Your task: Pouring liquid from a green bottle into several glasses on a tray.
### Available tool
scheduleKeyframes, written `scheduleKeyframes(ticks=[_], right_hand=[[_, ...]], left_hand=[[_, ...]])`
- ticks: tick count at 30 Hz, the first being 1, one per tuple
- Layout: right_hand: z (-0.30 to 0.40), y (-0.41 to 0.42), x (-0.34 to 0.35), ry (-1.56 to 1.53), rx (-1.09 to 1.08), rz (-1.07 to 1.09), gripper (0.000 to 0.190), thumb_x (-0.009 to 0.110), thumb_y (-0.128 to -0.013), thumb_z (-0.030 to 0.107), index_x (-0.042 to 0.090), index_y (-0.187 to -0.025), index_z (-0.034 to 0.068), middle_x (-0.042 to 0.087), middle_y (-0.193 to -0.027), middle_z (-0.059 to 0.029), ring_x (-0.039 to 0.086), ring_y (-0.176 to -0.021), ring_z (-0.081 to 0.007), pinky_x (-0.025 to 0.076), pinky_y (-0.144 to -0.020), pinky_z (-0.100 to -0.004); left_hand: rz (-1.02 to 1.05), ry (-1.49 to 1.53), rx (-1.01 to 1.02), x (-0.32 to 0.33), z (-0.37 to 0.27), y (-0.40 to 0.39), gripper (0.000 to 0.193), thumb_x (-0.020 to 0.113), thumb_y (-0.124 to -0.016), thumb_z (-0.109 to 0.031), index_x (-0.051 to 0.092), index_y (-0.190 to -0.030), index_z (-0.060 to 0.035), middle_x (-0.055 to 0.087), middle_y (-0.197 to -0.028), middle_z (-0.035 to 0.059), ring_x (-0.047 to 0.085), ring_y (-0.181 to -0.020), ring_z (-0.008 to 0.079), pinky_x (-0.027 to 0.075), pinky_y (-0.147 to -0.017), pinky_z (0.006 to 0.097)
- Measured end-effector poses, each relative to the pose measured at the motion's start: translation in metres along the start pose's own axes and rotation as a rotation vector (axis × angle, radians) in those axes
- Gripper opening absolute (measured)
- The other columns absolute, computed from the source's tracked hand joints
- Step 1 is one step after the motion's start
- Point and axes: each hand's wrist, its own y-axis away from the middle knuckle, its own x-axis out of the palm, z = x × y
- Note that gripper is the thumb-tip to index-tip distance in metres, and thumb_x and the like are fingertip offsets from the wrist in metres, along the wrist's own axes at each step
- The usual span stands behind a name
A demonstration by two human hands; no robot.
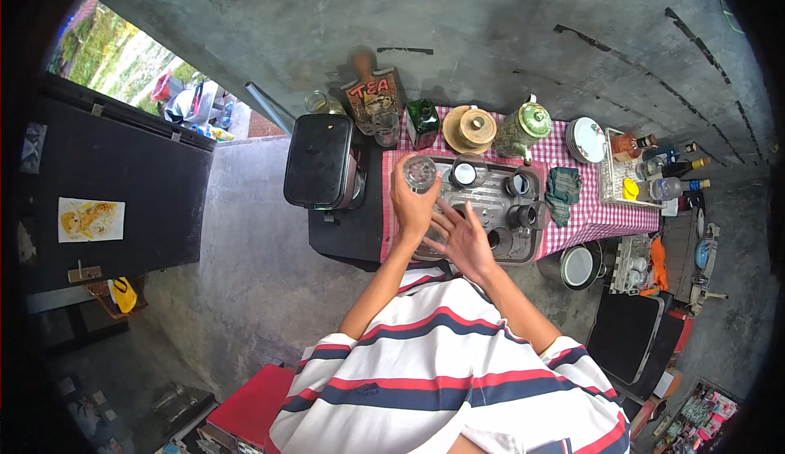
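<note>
A clear drinking glass (420,173) is in the grip of my left hand (412,211), above the left end of a metal tray (484,199). My right hand (471,244) is beside it with palm turned up and fingers spread, holding nothing. It hovers over the tray's near edge and hides part of it. On the tray are several more glasses: one with a white disc showing at its base (466,173), a dark-looking one (520,184) at the back right, another (532,215) at the right, and one (500,240) near the front.
Behind the tray stand a green glass bottle (422,124), a tan lidded pot (471,129) and a green patterned teapot (522,127). A black appliance (319,159) is at left. Rightward are a dark green cloth (562,196), stacked plates (587,140) and a rack (613,187) of bottles.
</note>
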Motion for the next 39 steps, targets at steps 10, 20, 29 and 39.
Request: scheduleKeyframes(ticks=[10, 20, 29, 39], right_hand=[[-0.006, -0.003, 0.009, 0.094, 0.102, 0.063, 0.089, 0.032, -0.098, 0.070, 0.027, -0.153, 0.000, 0.032, -0.155, -0.0137, 0.026, -0.146, -0.0243, 0.021, -0.119, -0.0500], [0.005, 0.003, 0.006, -0.004, 0.090, 0.074, 0.085, 0.033, -0.099, 0.067, 0.033, -0.150, -0.001, 0.038, -0.153, -0.0139, 0.033, -0.143, -0.0233, 0.026, -0.117, -0.0476], [0.015, 0.004, 0.005, -0.204, -0.006, 0.050, 0.075, 0.040, -0.102, 0.055, 0.036, -0.147, -0.005, 0.044, -0.147, -0.0232, 0.047, -0.135, -0.0324, 0.039, -0.114, -0.0459], [0.016, -0.006, -0.002, -0.057, -0.085, -0.194, 0.046, 0.070, -0.090, 0.010, 0.050, -0.131, 0.001, 0.064, -0.114, -0.0098, 0.063, -0.107, -0.0195, 0.051, -0.098, -0.0361]], left_hand=[[-0.014, -0.040, 0.077, 0.005, 0.003, -0.001, 0.049, 0.082, -0.077, -0.014, 0.058, -0.118, -0.0008, 0.066, -0.109, 0.0147, 0.065, -0.101, 0.0289, 0.050, -0.091, 0.0383], [-0.033, 0.002, 0.030, -0.002, 0.013, -0.009, 0.055, 0.083, -0.075, -0.015, 0.056, -0.122, -0.0010, 0.064, -0.112, 0.0179, 0.062, -0.105, 0.0355, 0.047, -0.093, 0.0436], [-0.112, -0.069, 0.049, -0.015, 0.016, -0.011, 0.051, 0.082, -0.077, -0.012, 0.056, -0.120, -0.0015, 0.067, -0.107, 0.0141, 0.066, -0.099, 0.0258, 0.050, -0.091, 0.0374], [-0.074, 0.001, -0.004, -0.018, 0.015, -0.003, 0.049, 0.082, -0.077, -0.016, 0.058, -0.116, -0.0011, 0.065, -0.107, 0.0185, 0.064, -0.100, 0.0354, 0.049, -0.089, 0.0424]])
